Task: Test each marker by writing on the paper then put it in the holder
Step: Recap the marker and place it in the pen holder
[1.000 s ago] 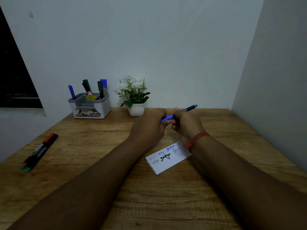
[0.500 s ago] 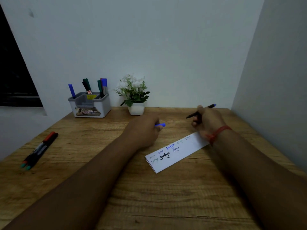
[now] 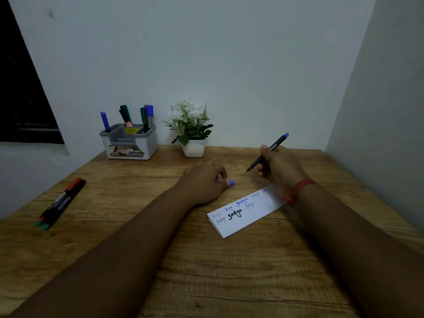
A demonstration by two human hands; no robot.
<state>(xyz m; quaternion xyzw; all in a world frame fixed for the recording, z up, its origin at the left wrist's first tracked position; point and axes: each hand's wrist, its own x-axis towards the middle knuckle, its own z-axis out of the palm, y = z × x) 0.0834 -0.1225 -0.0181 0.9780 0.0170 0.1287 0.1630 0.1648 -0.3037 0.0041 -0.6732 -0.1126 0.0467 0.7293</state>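
At the far left of the wooden worktop (image 3: pixel 114 237) lie the spare markers (image 3: pixel 60 204), a small bunch side by side, dark-bodied, one with a red cap at its far end and teal ends pointing toward the near edge. Farther back, against the wall, stands the holder (image 3: pixel 129 143), a grey and white compartmented box with a label on its front; several markers stand upright in it, with blue, dark green and black caps. Just right of it is a small white pot with a flowering plant (image 3: pixel 191 129).

Toward the middle, the left hand (image 3: pixel 204 182) rests on the worktop, its fingers curled around a blue cap (image 3: pixel 231 182) whose tip sticks out past them. Just right of and nearer than that hand lies the paper (image 3: pixel 247 213), a folded white strip set at a slant, carrying the same short word written several times in red, green, blue and thick black ink.

The right hand (image 3: pixel 278 165), with a red thread at the wrist, is closed around the marker (image 3: pixel 267 152): a slim black barrel with white lettering and a blue rear end, uncapped, tip pointing down-left, held above the worktop beyond the paper's far end.
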